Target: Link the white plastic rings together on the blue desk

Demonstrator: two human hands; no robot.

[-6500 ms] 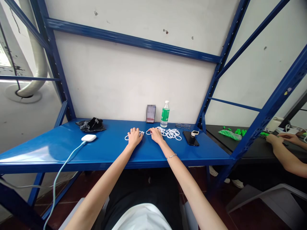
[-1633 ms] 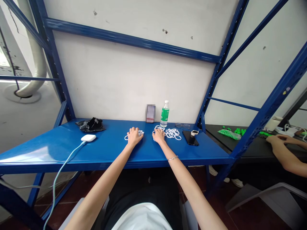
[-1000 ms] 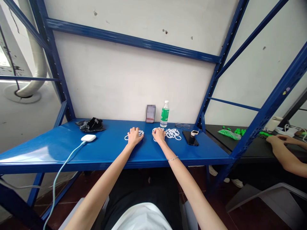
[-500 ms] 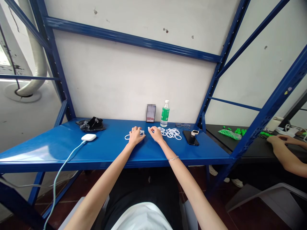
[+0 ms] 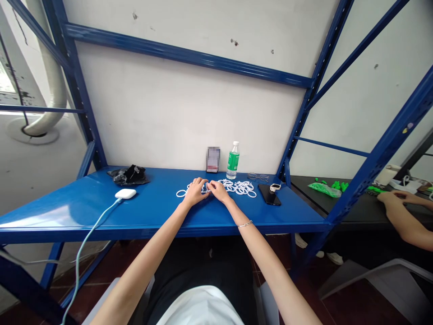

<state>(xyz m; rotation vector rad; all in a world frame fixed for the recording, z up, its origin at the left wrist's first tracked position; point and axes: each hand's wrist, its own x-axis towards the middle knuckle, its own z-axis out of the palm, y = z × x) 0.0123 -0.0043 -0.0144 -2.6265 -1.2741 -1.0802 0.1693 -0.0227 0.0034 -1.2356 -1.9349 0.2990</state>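
Observation:
My left hand point(image 5: 196, 192) is over the blue tabletop, its fingers curled round a white ring point(image 5: 204, 188). Close against it, my right hand point(image 5: 218, 191) pinches at the same spot, its thumb and forefinger meeting the left fingertips. The fingers partly cover the ring they hold. A loose white ring point(image 5: 181, 193) lies just left of my left hand. Right of my right hand is a heap of several white rings point(image 5: 241, 188), overlapping one another.
Behind the hands stand a propped phone point(image 5: 213, 159) and a water bottle point(image 5: 233, 160). Glasses point(image 5: 258, 176) and a dark phone point(image 5: 269, 195) with a watch point(image 5: 274, 187) lie right. Leftward are a black plastic bag point(image 5: 130, 175) and a white charger point(image 5: 125, 194). Another person's arm point(image 5: 401, 216) is far right.
My two hands have come together; the right moved slightly left and its fingertips now meet the left hand's at the white ring. The heap of rings stays put.

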